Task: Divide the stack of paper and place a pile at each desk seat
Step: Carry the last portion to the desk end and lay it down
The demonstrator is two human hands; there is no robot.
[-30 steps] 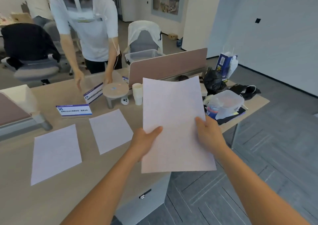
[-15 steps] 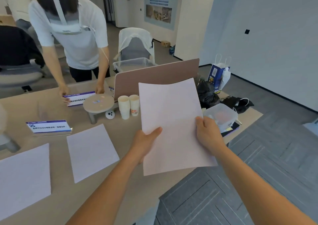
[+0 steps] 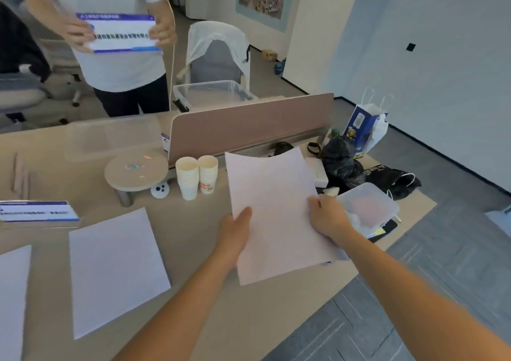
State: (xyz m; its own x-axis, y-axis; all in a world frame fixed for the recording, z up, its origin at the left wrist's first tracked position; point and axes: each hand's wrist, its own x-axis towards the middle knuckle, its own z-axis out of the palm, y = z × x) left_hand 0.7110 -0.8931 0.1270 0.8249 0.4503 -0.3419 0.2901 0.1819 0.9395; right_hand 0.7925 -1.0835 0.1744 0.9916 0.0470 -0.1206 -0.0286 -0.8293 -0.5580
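Here both hands pinch the paper stack (image 3: 276, 211), left hand (image 3: 235, 233) and right hand (image 3: 327, 218) flanking it, long axis probably pointing away from the fingertips.

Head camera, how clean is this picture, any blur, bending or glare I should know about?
Head view: the held paper stack and both hands, left hand, right hand, are fairly sharp; the other person's sign and the left edge are motion-smeared, text unreadable. Wide-angle bending shows in the curved divider panel. Light is soft and even, no harsh glare, weak shadows.
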